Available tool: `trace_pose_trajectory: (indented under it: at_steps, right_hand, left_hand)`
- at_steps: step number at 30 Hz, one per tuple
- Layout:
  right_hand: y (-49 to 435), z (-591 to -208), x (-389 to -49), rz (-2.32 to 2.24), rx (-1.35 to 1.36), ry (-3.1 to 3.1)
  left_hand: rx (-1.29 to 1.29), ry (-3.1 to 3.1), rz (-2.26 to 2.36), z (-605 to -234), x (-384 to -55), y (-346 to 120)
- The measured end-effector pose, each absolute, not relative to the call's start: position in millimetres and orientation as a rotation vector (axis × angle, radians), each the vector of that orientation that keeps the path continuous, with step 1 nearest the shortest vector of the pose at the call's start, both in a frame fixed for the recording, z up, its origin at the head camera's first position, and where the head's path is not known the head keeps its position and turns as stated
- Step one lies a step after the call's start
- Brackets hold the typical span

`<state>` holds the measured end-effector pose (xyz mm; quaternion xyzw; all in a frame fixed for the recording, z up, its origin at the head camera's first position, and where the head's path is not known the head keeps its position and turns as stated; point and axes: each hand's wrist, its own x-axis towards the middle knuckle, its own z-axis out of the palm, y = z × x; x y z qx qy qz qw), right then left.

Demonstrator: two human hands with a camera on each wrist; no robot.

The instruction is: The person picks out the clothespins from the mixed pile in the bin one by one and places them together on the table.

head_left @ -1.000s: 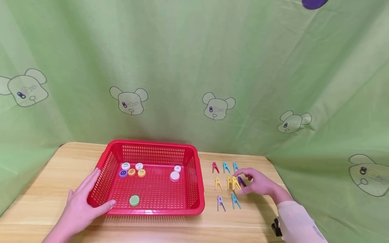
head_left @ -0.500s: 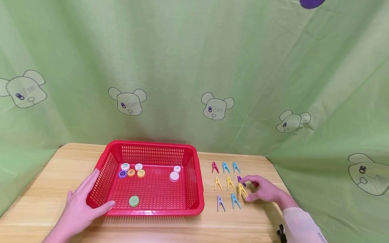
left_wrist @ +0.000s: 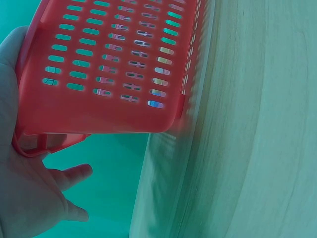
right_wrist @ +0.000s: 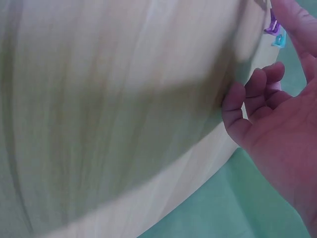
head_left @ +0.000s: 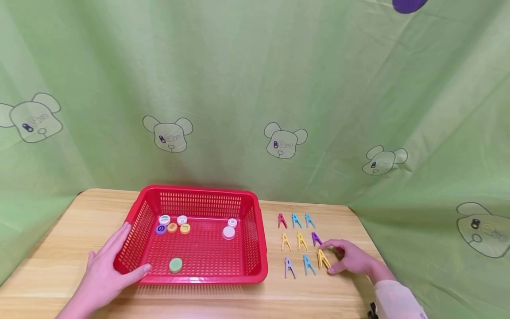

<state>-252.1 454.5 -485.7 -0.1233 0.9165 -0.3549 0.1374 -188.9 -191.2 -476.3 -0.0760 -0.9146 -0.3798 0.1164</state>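
My right hand (head_left: 350, 257) pinches a yellow clothespin (head_left: 323, 259) between thumb and fingertips, low over the table at the right end of the front row. Just behind it lies a purple clothespin (head_left: 316, 239); a blue clothespin (head_left: 308, 265) is to its left. In the right wrist view the other fingers (right_wrist: 235, 106) curl inward, and the yellow clothespin is out of sight. My left hand (head_left: 104, 265) rests on the near left corner of a red plastic basket (head_left: 195, 279), its fingers straight along the rim and its thumb over the front edge.
Inside the basket are several bottle caps, among them a green cap (head_left: 175, 265) and a pink cap (head_left: 229, 232). More clothespins stand in rows to its right, including a red clothespin (head_left: 282, 220). A green curtain (head_left: 227, 88) hangs behind the wooden table (head_left: 223, 305).
My right hand has moved the yellow clothespin right and toward me, from beside the middle-row yellow one to the front row's end. The left hand and basket stay put.
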Motion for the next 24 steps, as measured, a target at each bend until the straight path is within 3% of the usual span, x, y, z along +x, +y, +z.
trace_pose_trajectory:
  at_steps: [24]
  right_hand:
    - [459.1,-502.6,-248.1,-1.05,-0.367,2.662]
  left_hand:
    - [-0.235,-2.653,-1.129,-476.3,-190.0,-190.8]
